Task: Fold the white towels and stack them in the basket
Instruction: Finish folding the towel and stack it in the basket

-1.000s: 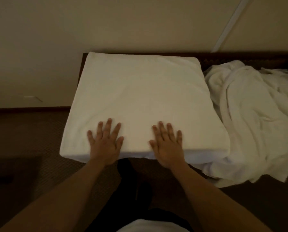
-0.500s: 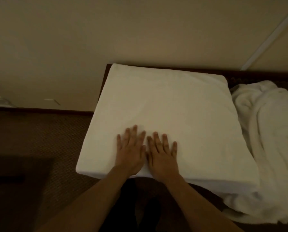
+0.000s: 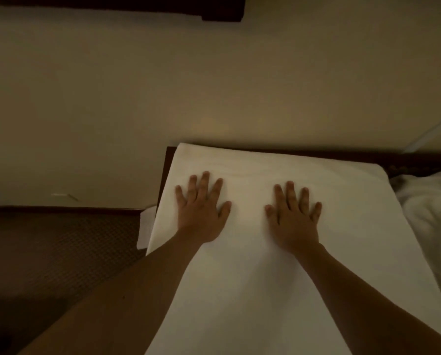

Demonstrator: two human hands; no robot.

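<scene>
A folded white towel (image 3: 260,278) lies flat on a dark wooden surface (image 3: 166,172) against the wall. My left hand (image 3: 201,208) presses flat on the towel's far left part, fingers spread. My right hand (image 3: 293,216) lies flat on the towel's middle, fingers straight, a hand's width to the right of the left. A crumpled heap of white towels (image 3: 429,208) sits at the right edge, touching the folded towel. No basket is in view.
A beige wall (image 3: 163,85) rises right behind the surface. Brown patterned carpet (image 3: 55,252) covers the floor at the left, below a dark baseboard. A dark frame (image 3: 137,8) hangs high on the wall. A pale trim strip (image 3: 434,134) runs at the upper right.
Both hands have slid from the towel's near edge toward its far edge and spread apart. The camera has moved closer and tilted up.
</scene>
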